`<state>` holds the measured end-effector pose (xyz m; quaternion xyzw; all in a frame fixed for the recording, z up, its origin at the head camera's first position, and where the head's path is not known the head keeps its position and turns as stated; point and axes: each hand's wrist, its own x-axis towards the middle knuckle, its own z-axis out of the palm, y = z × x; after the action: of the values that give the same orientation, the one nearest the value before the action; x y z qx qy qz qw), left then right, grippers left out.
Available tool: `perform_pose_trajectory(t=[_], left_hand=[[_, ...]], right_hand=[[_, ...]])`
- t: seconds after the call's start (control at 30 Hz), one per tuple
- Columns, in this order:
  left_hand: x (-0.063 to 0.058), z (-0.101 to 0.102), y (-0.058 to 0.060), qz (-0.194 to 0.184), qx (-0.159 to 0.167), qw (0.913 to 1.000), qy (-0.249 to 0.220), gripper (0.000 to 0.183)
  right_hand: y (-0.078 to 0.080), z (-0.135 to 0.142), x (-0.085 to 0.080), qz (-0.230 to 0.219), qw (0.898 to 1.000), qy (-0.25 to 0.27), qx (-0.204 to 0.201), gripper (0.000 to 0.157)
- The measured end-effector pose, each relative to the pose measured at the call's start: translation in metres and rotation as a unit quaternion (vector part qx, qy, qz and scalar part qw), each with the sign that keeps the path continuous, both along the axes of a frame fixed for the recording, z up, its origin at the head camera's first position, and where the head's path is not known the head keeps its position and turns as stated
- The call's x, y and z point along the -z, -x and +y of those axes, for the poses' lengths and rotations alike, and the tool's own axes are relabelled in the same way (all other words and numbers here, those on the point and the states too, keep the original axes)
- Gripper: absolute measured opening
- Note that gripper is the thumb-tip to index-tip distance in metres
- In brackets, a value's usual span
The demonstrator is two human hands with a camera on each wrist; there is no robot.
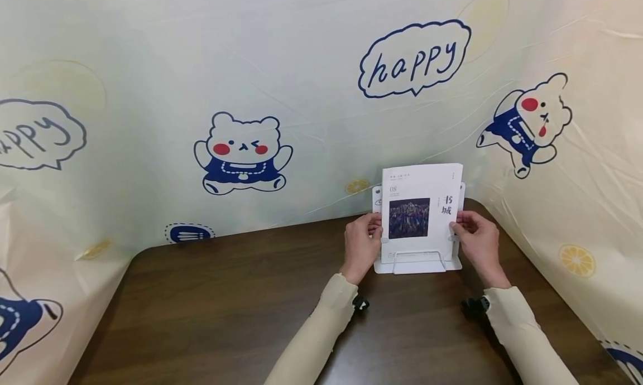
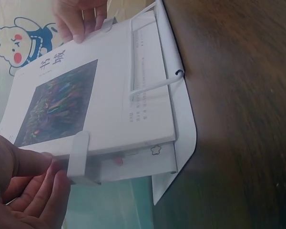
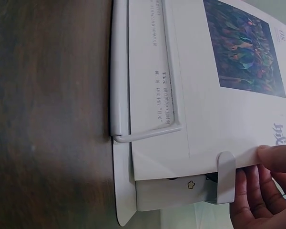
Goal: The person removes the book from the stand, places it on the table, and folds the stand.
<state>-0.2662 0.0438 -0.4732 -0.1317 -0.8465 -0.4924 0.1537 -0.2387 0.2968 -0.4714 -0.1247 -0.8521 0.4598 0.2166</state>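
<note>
A white book (image 1: 409, 187) with a dark picture on its cover leans upright on a white book stand (image 1: 378, 266). A wire bar (image 3: 175, 95) crosses the front of its lower part. My left hand (image 1: 360, 242) pinches the book's left edge, thumb at the cover side and fingers curled behind. On the opposite edge, my right hand (image 1: 479, 242) grips the book with its thumb on the cover. Small white page clips, the left clip (image 2: 78, 155) and the right clip (image 3: 226, 176), hook over the side edges beside my fingers.
The stand rests near the back right of a dark brown wooden table (image 1: 226, 307). Behind and beside the table hangs a pale curtain (image 1: 321, 95) printed with cartoon bears and lettering. A dark wrist device (image 1: 474, 306) sits at my right cuff.
</note>
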Motion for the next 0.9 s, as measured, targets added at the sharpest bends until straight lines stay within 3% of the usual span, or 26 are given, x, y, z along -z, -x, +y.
perform_pose_trajectory(t=[0.43, 0.73, 0.9], left_hand=[[-0.006, 0.002, 0.003, 0.02, -0.005, 0.9997, -0.009, 0.022], [-0.016, 0.004, 0.008, 0.067, -0.003, 0.9972, -0.033, 0.023], [-0.022, 0.003, 0.009, 0.088, -0.005, 0.9953, -0.041, 0.023]], right_hand=[[0.003, 0.0, 0.0, 0.011, 1.0, 0.014, 0.013, 0.028], [0.008, 0.0, -0.015, 0.07, 0.997, 0.021, 0.008, 0.029], [0.012, -0.003, -0.025, 0.076, 0.997, 0.028, 0.016, 0.029]])
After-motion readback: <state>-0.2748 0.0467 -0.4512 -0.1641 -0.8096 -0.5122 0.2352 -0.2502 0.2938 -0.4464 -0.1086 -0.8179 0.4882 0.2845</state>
